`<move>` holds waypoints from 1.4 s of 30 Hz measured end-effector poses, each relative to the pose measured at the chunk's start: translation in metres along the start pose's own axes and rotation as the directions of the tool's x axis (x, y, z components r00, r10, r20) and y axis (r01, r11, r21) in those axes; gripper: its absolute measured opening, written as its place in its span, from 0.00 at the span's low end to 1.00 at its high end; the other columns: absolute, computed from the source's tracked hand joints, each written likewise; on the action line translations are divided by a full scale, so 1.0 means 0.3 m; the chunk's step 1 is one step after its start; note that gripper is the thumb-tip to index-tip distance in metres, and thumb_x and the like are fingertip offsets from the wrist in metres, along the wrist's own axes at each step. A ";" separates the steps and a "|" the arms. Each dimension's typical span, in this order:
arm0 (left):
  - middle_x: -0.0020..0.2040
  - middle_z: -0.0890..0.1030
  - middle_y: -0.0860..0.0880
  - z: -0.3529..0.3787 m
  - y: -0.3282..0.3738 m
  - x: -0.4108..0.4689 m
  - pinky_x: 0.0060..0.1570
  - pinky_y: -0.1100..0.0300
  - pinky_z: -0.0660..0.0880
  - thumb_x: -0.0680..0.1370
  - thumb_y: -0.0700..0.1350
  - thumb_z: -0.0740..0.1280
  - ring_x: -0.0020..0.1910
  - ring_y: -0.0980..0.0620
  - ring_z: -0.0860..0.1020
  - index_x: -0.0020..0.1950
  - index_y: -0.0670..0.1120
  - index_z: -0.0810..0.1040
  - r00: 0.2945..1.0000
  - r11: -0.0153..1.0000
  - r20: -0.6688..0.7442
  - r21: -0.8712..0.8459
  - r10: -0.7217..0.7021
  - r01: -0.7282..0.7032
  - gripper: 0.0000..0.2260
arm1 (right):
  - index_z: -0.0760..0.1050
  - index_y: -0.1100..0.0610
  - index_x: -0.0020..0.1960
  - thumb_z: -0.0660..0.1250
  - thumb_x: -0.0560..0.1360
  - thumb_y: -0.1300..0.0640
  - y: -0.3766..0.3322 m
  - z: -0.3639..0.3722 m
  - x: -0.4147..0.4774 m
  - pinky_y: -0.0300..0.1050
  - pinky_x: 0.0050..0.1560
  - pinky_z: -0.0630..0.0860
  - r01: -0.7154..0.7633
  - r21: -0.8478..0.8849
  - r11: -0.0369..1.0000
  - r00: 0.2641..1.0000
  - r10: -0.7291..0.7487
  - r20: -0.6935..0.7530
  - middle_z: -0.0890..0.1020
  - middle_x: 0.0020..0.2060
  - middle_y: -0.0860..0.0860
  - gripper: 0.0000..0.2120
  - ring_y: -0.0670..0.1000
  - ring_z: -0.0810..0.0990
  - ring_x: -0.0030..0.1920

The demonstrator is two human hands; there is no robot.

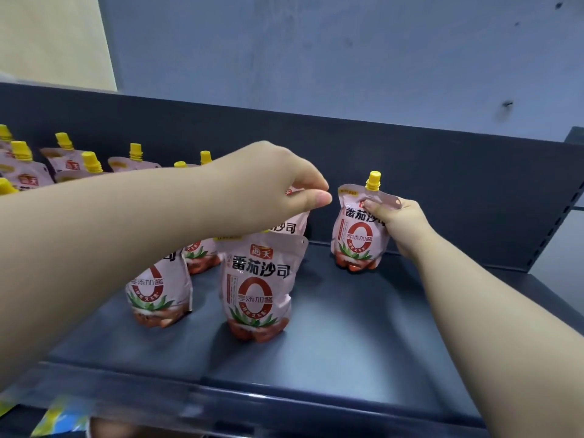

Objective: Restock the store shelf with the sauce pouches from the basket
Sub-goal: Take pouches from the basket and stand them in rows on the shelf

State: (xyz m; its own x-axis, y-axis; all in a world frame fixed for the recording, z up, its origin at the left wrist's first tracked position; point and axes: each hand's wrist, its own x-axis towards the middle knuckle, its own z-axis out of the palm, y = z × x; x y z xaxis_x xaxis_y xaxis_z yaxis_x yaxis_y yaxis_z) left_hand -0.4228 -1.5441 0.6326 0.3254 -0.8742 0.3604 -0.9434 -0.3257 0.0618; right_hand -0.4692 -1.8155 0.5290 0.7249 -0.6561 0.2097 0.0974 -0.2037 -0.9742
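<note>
Pink-foil restocking, seemingly midway: pinching the rear pouch (298,218) with the left grip (278,184), clasping the end pouch (358,235) with the right grip (395,216), standing both on the shelf (347,336) among placed pouches (256,289); basket unseen.

Behind my work area stood a grey-blue wall (347,52), marked with a few dark spots; a cream panel (53,39) adjoined it at upper left. Below ran the dark shelf (331,336) with its upright back panel (410,159) and a slotted side bracket (557,224) at right.
</note>
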 end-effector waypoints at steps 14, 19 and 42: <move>0.56 0.81 0.56 0.009 -0.009 0.044 0.54 0.61 0.71 0.78 0.57 0.54 0.56 0.57 0.76 0.62 0.56 0.76 0.999 1.000 -0.022 0.010 -0.028 0.028 0.18 | 0.76 0.61 0.61 0.68 0.74 0.57 0.053 -0.016 0.136 0.53 0.54 0.78 -0.103 0.008 0.995 0.982 0.101 0.161 0.83 0.53 0.59 0.16 0.59 0.82 0.53; 0.57 0.81 0.55 0.002 0.005 0.053 0.57 0.57 0.73 0.79 0.57 0.53 0.57 0.56 0.76 0.62 0.55 0.76 1.000 1.000 -0.023 0.025 -0.014 0.014 0.18 | 0.75 0.62 0.62 0.71 0.71 0.60 0.049 -0.015 0.141 0.59 0.57 0.77 -0.127 0.053 0.990 0.974 0.115 0.193 0.81 0.55 0.61 0.20 0.61 0.81 0.55; 0.65 0.75 0.51 0.002 0.083 -0.018 0.58 0.47 0.73 0.79 0.59 0.52 0.63 0.49 0.72 0.67 0.53 0.70 0.998 0.987 0.069 0.163 -0.002 -0.009 0.20 | 0.56 0.53 0.76 0.63 0.76 0.45 -0.215 -0.042 -0.149 0.46 0.74 0.55 0.215 -0.755 0.619 0.962 -0.266 0.056 0.59 0.75 0.48 0.33 0.49 0.55 0.76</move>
State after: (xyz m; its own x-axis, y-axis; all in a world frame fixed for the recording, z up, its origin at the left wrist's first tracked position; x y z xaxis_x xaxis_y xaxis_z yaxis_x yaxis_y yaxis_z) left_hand -0.4480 -1.5476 0.6317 0.3308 -0.8962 0.2956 -0.9234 -0.3720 -0.0944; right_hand -0.5167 -1.7822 0.5834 0.7099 -0.5365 0.4563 -0.2990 -0.8161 -0.4945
